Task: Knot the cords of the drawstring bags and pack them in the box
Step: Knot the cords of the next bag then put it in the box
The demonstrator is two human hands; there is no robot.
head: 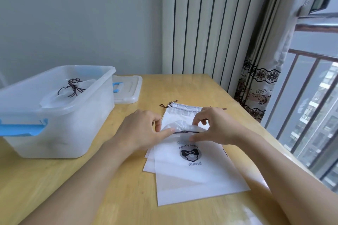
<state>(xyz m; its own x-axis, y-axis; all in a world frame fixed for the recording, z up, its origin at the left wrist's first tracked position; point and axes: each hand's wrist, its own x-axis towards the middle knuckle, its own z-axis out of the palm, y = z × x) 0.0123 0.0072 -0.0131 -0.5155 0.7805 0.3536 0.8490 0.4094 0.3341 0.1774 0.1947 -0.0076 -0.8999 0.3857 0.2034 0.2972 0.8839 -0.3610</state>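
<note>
While box [60, 107] holds bags [73, 93] (knotted).

White bag [197, 175], dark cord [188, 132], translucent box [60, 115] with blue latches [22, 127].

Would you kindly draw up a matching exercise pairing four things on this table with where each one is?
Things
1. Translucent plastic box with blue latches
2. White plastic lid with blue handle
3. Dark knotted cord
4. White drawstring bag with bow logo

Places
A. Stretched between the left hand and right hand
B. Flat on the wooden table, on top of the pile
C. On the table's left side, holding a corded bag
D. Behind the box, lying flat

Pairs: 1-C, 2-D, 3-A, 4-B
</note>
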